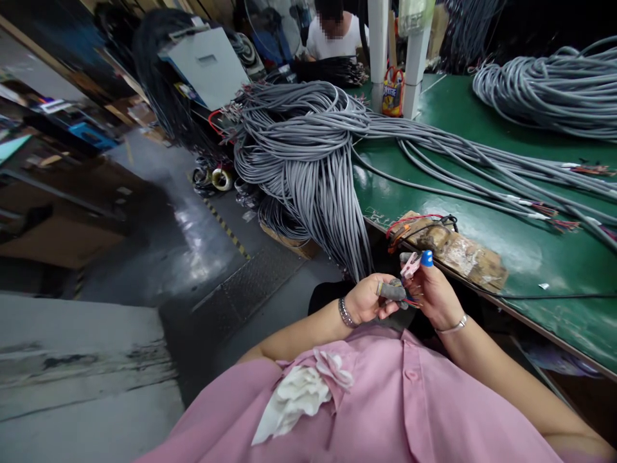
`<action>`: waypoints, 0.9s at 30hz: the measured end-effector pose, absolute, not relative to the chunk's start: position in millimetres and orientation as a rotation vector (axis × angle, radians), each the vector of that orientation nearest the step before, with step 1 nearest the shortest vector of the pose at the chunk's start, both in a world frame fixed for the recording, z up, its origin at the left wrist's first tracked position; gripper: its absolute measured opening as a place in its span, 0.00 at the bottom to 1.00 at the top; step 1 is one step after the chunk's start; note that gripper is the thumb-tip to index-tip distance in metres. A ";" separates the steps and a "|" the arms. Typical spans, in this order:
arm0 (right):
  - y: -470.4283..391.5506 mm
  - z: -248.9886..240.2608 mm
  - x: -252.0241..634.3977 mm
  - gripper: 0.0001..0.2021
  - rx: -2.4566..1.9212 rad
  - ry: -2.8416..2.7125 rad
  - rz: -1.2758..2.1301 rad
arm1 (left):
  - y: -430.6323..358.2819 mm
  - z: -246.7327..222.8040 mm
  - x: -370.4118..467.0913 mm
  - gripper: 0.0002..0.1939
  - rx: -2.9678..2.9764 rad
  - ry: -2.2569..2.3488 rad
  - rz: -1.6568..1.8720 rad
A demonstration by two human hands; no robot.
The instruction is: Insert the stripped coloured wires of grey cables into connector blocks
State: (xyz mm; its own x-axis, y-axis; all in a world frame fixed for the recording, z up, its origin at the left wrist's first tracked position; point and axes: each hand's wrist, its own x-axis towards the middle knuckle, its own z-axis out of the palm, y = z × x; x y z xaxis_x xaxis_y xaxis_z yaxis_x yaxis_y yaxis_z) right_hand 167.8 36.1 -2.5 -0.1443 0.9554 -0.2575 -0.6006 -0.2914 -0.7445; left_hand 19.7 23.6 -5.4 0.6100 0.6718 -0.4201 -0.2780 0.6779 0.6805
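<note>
My left hand (373, 299), with grey covers on some fingers, is closed on thin coloured wires (411, 301) in front of my body. Close beside it on the right, my right hand (436, 292) pinches a pink clip (410, 265); a blue cap (427, 258) covers one of its fingertips. The wires run between the two hands, and their far ends are hidden by the fingers. Just beyond my right hand, a worn wooden block (463, 254) with red and black leads lies at the edge of the green table (530, 251).
A large bundle of grey cables (308, 148) hangs over the table's left edge, with strands stretching right. Another grey coil (554, 90) lies at the back right. A colourful packet (393, 96) stands by white posts. A person (337, 35) sits beyond.
</note>
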 end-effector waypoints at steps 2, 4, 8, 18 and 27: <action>35.6 -3.3 168.6 0.22 -0.867 -0.596 1.722 | 23.1 -6.1 19.8 0.13 0.613 0.731 0.587; 34.6 -3.5 170.3 0.24 -0.870 -0.621 1.767 | 21.8 -4.1 19.2 0.13 0.633 0.740 0.591; 32.0 -2.6 175.5 0.28 -0.836 -0.608 1.852 | 13.2 4.9 17.4 0.12 0.707 0.794 0.619; 25.8 -3.6 174.9 0.16 -0.856 -0.682 1.749 | -8.9 16.5 22.6 0.16 0.745 0.933 0.845; 27.3 5.8 175.1 0.16 -0.886 -0.650 1.776 | -5.0 15.4 27.4 0.14 0.732 0.961 0.892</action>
